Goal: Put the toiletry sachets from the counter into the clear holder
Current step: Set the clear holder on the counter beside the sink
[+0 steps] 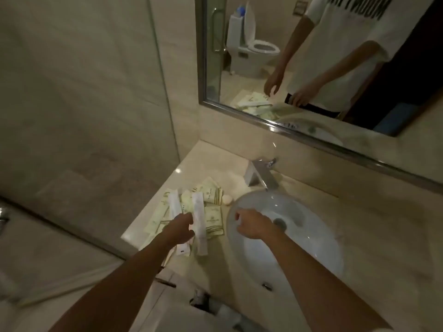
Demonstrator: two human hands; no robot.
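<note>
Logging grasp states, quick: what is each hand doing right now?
Left hand: on the sachet pile; grip cannot be told.
Right hand: loosely curled over the sink, holding nothing visible.

Your counter, left to right

Sachets (191, 212) lie on the counter (359, 236) left of the sink (299, 248); the tap (260, 174) stands behind the sink, under the mirror (335, 68).
</note>
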